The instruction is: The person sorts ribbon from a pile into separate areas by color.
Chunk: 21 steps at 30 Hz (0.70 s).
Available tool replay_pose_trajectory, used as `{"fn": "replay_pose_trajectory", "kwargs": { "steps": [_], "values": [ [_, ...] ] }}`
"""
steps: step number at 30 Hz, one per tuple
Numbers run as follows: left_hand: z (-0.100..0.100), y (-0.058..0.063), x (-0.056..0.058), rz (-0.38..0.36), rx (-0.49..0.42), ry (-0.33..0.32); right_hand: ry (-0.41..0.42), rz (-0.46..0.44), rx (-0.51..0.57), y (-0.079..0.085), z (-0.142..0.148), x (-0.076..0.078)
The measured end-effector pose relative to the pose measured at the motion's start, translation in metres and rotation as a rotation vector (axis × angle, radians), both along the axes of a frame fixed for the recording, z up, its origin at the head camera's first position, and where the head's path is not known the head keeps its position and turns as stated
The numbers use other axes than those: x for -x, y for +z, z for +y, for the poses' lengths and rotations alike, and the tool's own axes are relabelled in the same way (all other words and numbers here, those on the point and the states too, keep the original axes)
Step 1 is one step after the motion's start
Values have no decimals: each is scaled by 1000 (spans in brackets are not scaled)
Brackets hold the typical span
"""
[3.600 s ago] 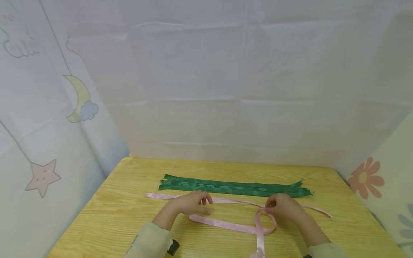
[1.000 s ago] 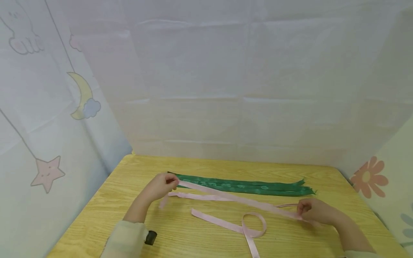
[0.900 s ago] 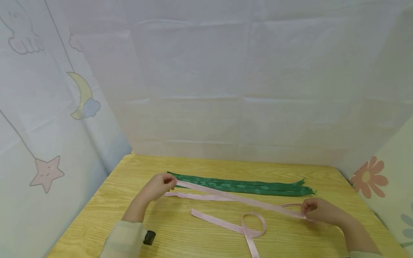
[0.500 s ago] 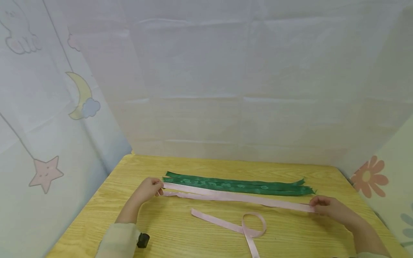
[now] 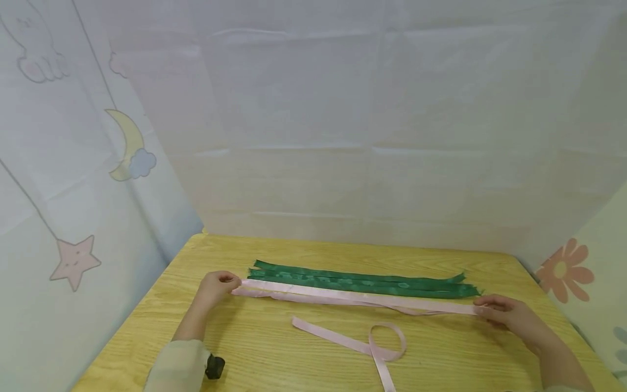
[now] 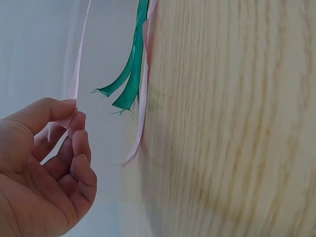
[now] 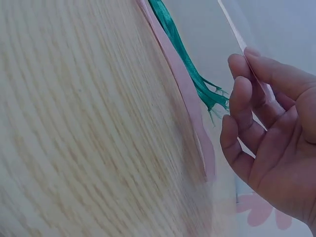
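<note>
A long pink ribbon (image 5: 416, 303) stretches between my two hands, nearly straight. My left hand (image 5: 215, 286) pinches its left end between thumb and forefinger; in the left wrist view that held ribbon (image 6: 79, 64) is raised off the wood. At the other end, my right hand (image 5: 511, 317) pinches it with thumb and fingertip, the remaining fingers loosely bent. Just beneath, a second pink ribbon (image 5: 294, 298) lies on the table, slightly twisted. Behind both run several green ribbons (image 5: 362, 280) side by side, with frayed ends.
Nearer the front of the wooden table (image 5: 274, 359), another pink ribbon (image 5: 333, 336) lies with a loop at its right and a tail running off the bottom edge. A pale hanging sheet (image 5: 343, 190) stands behind the table, with printed sheets at both sides.
My left hand, earlier loose over the table, has taken the ribbon's left end. Both hands have spread apart, pulling the ribbon from a slant to nearly parallel, close to the green ribbons.
</note>
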<state>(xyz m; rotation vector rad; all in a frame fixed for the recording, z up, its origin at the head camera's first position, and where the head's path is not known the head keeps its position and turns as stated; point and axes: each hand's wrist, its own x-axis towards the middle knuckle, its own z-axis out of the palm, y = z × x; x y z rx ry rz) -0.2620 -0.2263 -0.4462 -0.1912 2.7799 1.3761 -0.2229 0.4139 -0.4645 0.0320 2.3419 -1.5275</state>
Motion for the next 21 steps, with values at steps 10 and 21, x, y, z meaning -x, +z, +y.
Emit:
{"fn": "replay_pose_trajectory", "kwargs": {
  "steps": [10, 21],
  "values": [
    [-4, -2, -3, -16, -74, 31, -156, -66, 103, -6, 4, -2],
    [-5, -6, 0, -38, -60, 59, -209, -115, 158, -8, 6, -4]
  ]
}}
